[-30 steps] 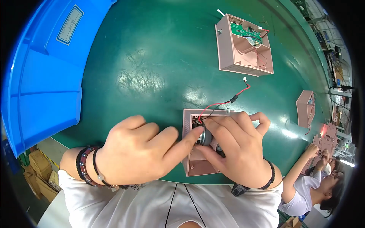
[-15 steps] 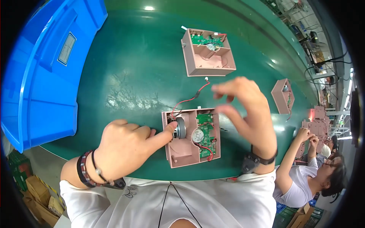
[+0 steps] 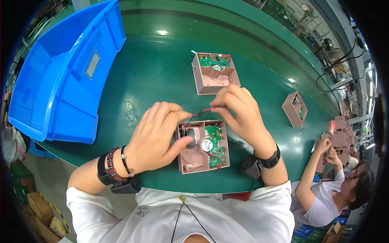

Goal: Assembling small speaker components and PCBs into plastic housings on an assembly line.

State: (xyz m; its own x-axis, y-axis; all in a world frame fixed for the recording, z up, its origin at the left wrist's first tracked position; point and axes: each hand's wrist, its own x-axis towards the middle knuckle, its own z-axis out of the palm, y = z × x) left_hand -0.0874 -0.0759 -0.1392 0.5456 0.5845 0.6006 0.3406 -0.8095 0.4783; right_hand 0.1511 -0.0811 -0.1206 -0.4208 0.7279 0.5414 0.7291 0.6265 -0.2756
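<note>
Two hands over one open pink housing (image 3: 202,146) at the near belt edge: board and speaker seated inside, red-black wire (image 3: 201,112) loose, not yet tucked. Left hand (image 3: 156,135) bracing the speaker, fingertips pinching the wire. Right hand (image 3: 239,113) pinching its other end, just above. Farther off, second open housing (image 3: 214,74) waiting.

The green bench (image 3: 162,73) carries a blue bin (image 3: 60,85) at nine o'clock and three pink housings: centre (image 3: 202,146), twelve (image 3: 214,75), three (image 3: 295,108).
</note>
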